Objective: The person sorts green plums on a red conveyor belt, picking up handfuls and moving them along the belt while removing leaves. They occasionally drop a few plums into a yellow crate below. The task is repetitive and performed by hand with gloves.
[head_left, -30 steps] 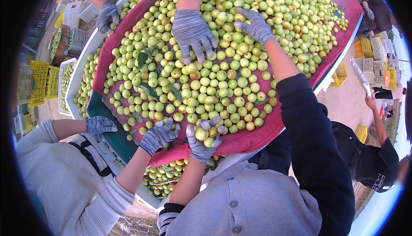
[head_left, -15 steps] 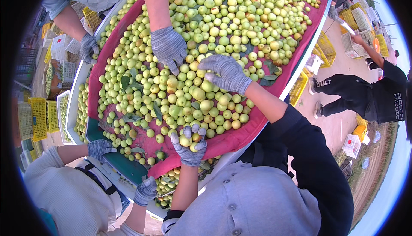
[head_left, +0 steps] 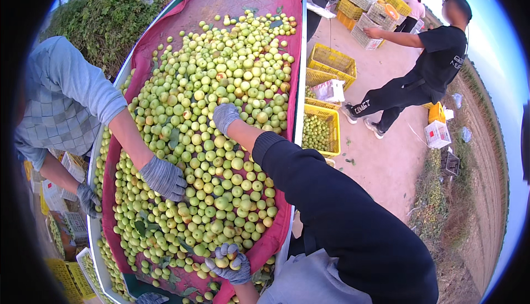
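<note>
Small round green fruits (head_left: pixel 221 204) lie heaped on a red cloth (head_left: pixel 280 215) that lines a long sloping bin. My left hand (head_left: pixel 232 271), in a grey striped glove, is at the bin's near end with its fingers curled round a few fruits. My right hand (head_left: pixel 226 118), gloved alike, reaches far up the heap and touches the fruits there. Its fingertips are hidden beneath the hand. A co-worker's gloved hand (head_left: pixel 164 178) rests on the heap to the left, and that person's other hand (head_left: pixel 88 200) is at the bin's left edge.
Part of another gloved hand (head_left: pixel 152 298) shows at the bottom edge. Right of the bin stand yellow crates (head_left: pixel 337 134), one with fruits in it. Beyond, a person in black (head_left: pixel 422 77) stands near stacked crates (head_left: pixel 364 30). Bushes (head_left: pixel 94 25) grow at the far left.
The view has shifted toward the bin's far end. My right hand has moved farther up the heap; my left hand still holds fruits. The co-worker's hand on the heap has moved away from mine.
</note>
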The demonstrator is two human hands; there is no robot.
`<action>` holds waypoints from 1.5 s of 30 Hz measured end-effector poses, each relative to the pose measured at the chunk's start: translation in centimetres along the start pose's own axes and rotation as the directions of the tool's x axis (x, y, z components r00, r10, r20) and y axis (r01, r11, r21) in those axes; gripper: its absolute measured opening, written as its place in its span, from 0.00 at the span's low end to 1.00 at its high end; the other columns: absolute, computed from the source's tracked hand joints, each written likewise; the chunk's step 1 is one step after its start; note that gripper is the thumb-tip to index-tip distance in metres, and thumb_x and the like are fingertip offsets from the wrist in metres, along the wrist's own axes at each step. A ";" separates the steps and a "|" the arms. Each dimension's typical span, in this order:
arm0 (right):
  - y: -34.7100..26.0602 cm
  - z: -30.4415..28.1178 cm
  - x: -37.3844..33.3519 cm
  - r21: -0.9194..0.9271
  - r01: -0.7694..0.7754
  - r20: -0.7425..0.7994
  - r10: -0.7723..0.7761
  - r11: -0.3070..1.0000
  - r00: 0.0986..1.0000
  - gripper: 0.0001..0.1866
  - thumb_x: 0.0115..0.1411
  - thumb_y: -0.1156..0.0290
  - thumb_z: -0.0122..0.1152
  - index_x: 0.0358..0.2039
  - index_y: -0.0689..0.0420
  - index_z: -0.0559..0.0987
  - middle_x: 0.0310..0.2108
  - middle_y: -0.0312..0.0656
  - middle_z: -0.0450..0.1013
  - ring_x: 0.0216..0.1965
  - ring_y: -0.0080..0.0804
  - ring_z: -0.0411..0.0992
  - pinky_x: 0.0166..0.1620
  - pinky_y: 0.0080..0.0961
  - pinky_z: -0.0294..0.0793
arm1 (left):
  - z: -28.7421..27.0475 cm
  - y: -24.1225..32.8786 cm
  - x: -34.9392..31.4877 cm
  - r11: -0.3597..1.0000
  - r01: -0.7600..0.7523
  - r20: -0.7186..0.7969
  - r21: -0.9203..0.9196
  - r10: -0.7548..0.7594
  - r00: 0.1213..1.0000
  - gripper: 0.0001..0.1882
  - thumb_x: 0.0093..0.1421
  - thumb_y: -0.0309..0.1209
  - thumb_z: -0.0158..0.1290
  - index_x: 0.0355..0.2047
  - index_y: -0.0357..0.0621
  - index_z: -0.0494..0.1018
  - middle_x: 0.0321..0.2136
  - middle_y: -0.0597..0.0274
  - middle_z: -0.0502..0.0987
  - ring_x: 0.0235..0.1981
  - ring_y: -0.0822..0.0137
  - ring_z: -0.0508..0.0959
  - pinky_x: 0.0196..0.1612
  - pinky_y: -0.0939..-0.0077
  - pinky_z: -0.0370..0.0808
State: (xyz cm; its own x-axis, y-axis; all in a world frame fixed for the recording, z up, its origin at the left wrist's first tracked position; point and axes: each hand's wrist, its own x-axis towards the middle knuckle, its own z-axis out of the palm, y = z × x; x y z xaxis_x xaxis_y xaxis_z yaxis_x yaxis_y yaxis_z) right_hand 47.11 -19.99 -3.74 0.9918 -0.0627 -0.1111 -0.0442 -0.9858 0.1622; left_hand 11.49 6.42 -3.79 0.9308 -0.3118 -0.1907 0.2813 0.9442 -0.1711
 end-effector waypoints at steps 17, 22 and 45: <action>-3.9 -6.9 -25.5 0.723 0.399 0.028 -0.601 0.564 0.799 0.17 0.47 0.52 0.62 0.32 0.49 0.81 0.25 0.44 0.76 0.32 0.43 0.76 0.39 0.41 0.74 | 0.3 -3.1 1.7 0.980 0.201 0.155 0.002 -0.199 0.968 0.33 0.64 0.47 0.47 0.67 0.60 0.54 0.60 0.61 0.66 0.44 0.67 0.69 0.27 0.85 0.74; -3.8 -5.1 -26.0 0.699 0.537 -0.182 -0.608 0.473 0.773 0.19 0.56 0.48 0.56 0.37 0.48 0.82 0.26 0.43 0.76 0.32 0.42 0.74 0.42 0.40 0.71 | 0.5 -3.5 1.4 0.984 0.173 0.103 -0.043 -0.168 0.980 0.29 0.64 0.47 0.46 0.64 0.55 0.61 0.58 0.64 0.67 0.43 0.65 0.69 0.26 0.84 0.75; 7.1 -0.6 -13.4 0.160 0.035 0.211 -0.068 0.987 0.975 0.22 0.49 0.65 0.63 0.46 0.58 0.76 0.42 0.52 0.76 0.45 0.48 0.75 0.50 0.41 0.74 | -0.7 0.5 -2.8 0.988 0.148 0.044 -0.048 -0.146 0.988 0.24 0.64 0.48 0.46 0.56 0.53 0.68 0.54 0.64 0.69 0.49 0.58 0.72 0.44 0.64 0.75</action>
State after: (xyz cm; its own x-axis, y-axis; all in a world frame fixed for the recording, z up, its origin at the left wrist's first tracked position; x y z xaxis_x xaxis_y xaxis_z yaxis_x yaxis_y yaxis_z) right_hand 33.56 -26.07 -0.54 0.9449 -0.0266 -0.3263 -0.0283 -0.9996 -0.0007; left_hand 8.90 7.70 -4.07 0.8890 -0.4417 -0.1206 0.4047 0.8813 -0.2441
